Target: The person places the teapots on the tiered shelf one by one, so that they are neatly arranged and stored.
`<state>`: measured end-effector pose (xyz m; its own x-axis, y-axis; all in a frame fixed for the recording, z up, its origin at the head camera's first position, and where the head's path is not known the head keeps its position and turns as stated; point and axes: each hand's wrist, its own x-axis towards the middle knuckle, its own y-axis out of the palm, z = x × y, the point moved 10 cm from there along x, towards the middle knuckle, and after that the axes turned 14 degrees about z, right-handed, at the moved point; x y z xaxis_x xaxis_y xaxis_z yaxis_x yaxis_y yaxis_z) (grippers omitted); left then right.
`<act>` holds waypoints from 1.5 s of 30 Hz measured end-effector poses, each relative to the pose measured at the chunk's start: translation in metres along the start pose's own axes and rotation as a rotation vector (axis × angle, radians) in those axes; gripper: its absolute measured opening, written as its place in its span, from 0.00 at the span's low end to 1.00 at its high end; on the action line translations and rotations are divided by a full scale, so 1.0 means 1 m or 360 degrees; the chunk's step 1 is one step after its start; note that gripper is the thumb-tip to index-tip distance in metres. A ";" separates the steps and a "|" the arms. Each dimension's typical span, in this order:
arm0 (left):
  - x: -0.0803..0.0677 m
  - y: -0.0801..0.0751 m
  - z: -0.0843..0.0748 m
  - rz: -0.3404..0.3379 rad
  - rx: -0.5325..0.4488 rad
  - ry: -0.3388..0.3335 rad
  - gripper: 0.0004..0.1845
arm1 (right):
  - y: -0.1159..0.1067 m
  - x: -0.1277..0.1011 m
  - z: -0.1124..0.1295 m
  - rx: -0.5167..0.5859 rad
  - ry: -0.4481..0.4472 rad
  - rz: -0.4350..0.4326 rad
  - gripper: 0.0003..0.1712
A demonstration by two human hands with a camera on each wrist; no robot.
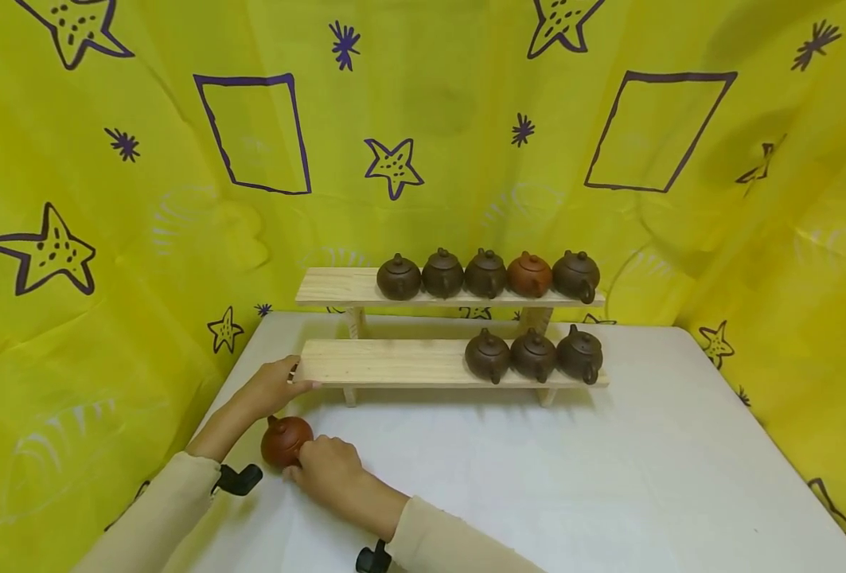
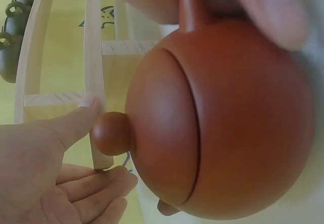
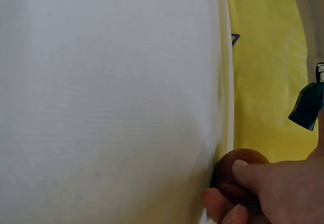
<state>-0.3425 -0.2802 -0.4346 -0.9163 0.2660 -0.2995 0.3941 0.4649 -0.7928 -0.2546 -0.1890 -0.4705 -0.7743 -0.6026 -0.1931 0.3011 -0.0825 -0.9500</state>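
Note:
A reddish-brown clay teapot (image 1: 282,440) with a round lid knob is low over the white table at the left. My right hand (image 1: 333,477) grips it on its near right side, where the handle is; in the right wrist view my fingers partly cover the teapot (image 3: 243,159). The teapot (image 2: 238,117) fills much of the left wrist view. My left hand (image 1: 274,390) holds the left end of the lower board of the wooden shelf (image 1: 387,362), thumb along the front edge and the other fingers around the end.
Three dark brown teapots (image 1: 533,356) stand at the right of the lower board. On the upper board (image 1: 337,285) are several dark teapots (image 1: 442,274) and one reddish teapot (image 1: 530,276). Yellow patterned cloth (image 1: 423,95) surrounds the white table (image 1: 537,477) at the back and sides.

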 end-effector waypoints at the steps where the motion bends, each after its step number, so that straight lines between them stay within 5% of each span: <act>1: 0.000 0.000 -0.001 -0.0006 0.0021 0.0008 0.41 | 0.000 0.000 0.001 -0.0015 0.0011 -0.0004 0.21; 5: 0.000 -0.002 -0.002 -0.0031 0.0055 0.0019 0.41 | -0.002 -0.004 0.000 -0.0043 0.0044 -0.0050 0.18; 21: -0.001 -0.001 -0.002 -0.0046 0.0081 0.0050 0.41 | -0.021 -0.037 -0.041 0.0112 -0.0193 -0.0108 0.14; 30: -0.002 -0.002 -0.002 -0.0098 0.0080 0.0100 0.37 | -0.051 -0.066 -0.089 0.0288 -0.0124 -0.0183 0.17; 37: -0.001 0.002 0.001 -0.0020 0.0048 0.0060 0.39 | -0.078 -0.082 -0.127 0.0464 -0.0139 -0.0298 0.16; 45: -0.001 0.001 -0.002 -0.0044 0.0039 0.0089 0.38 | -0.102 -0.086 -0.166 0.0516 0.0021 -0.0440 0.21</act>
<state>-0.3407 -0.2785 -0.4342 -0.9211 0.3002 -0.2479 0.3662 0.4520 -0.8134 -0.3108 0.0027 -0.3979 -0.8569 -0.5127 0.0529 0.2390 -0.4861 -0.8406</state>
